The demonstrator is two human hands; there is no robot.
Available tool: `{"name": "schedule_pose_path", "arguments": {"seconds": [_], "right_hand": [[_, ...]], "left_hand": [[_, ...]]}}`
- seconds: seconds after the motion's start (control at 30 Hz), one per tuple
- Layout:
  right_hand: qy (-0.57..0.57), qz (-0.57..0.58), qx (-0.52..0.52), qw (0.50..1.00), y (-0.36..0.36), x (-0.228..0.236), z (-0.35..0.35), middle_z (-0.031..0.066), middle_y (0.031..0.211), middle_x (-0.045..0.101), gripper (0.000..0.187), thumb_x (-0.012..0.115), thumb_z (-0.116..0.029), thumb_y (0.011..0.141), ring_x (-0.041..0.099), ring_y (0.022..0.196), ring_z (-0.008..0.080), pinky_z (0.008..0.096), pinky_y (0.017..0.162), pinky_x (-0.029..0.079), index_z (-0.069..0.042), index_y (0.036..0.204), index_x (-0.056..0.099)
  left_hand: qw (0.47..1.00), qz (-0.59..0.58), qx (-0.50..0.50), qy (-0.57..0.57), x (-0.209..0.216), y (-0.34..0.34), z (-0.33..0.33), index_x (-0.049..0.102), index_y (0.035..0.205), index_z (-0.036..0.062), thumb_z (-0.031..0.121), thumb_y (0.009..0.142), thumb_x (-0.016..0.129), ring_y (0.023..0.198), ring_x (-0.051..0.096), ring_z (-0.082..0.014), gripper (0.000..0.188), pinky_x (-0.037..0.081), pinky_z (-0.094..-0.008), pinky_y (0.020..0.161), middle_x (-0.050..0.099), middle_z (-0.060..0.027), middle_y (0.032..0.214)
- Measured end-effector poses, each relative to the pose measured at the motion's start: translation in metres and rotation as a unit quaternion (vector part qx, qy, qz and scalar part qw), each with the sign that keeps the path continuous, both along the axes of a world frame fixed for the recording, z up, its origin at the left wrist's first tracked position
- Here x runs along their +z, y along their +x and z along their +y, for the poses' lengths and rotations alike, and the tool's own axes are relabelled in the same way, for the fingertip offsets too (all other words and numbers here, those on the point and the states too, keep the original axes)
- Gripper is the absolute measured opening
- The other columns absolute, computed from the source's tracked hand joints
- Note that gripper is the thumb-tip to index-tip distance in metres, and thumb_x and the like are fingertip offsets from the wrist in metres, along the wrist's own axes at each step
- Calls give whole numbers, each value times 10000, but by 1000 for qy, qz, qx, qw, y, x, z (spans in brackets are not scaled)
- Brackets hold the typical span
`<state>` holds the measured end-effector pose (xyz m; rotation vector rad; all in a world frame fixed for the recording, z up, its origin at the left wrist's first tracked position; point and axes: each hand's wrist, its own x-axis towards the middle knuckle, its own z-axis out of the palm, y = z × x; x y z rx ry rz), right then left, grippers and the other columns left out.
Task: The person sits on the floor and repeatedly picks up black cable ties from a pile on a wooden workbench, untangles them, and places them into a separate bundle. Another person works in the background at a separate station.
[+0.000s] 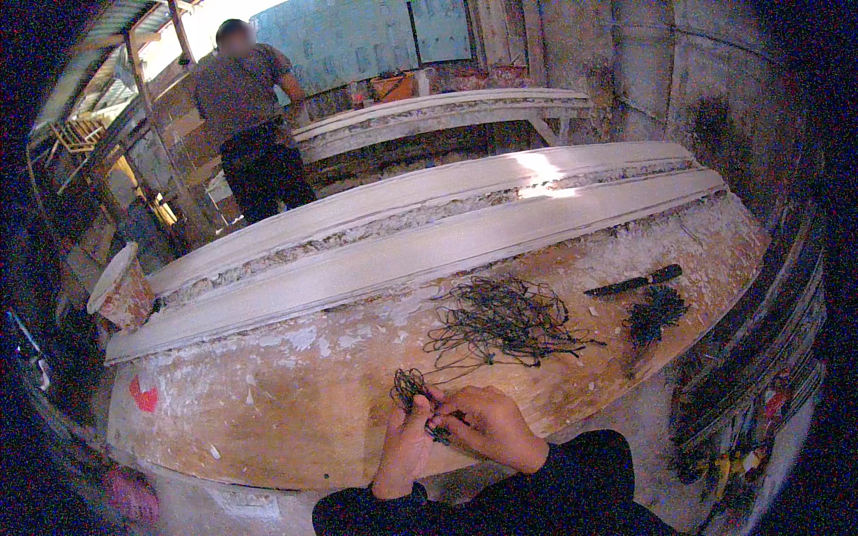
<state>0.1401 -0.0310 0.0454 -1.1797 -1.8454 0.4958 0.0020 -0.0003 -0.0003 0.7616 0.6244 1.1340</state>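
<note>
My left hand [407,439] is closed around a small bundle of dark cord [408,384], whose loops stick up above the thumb. Close against it, my right hand [492,427] pinches part of the same cord between its fingertips. A short tuft of the cord [437,434] hangs below the fingers. Just beyond my hands lies a loose, tangled heap of dark cord [509,320] on the worn wooden board. To its right rest a knife [633,280] with a dark handle and a compact dark bunch of cord [657,314].
Long white moulding strips [429,234] run across the paint-spattered board [259,402]. A plaster-crusted bucket [123,290] stands at the left end, near a red patch [143,394]. Beyond the board, a person [246,116] stands by another bench [438,111]. Clutter [751,447] lies at lower right.
</note>
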Motion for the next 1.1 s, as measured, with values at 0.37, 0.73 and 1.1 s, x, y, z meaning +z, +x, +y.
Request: {"name": "schedule_pose_path", "arguments": {"seconds": [0.37, 0.73, 1.1], "right_hand": [[15, -40, -13, 999, 22, 8, -1, 84, 862, 610, 197, 630, -189, 754, 574, 777, 280, 383, 686, 432, -124, 939, 642], [-47, -209, -259, 942, 76, 5, 8, 119, 845, 606, 160, 654, -126, 678, 576, 800, 321, 399, 714, 462, -94, 834, 653], [-78, -141, -247, 956, 80, -5, 11, 106, 784, 639, 105, 632, -100, 702, 611, 730, 297, 363, 682, 482, -69, 799, 655]], "left_hand": [[990, -86, 39, -106, -16, -7, 14, 459, 856, 106, 385, 882, 487, 716, 483, -150, 282, 420, -296, 641, 477, -13, 784], [989, -116, 25, -89, 14, -5, 7, 413, 822, 144, 434, 890, 434, 617, 430, -147, 299, 427, -347, 661, 387, 13, 636], [990, -118, 27, -74, 11, -8, 9, 428, 821, 140, 432, 894, 432, 591, 408, -133, 300, 417, -349, 657, 358, 27, 607]]}}
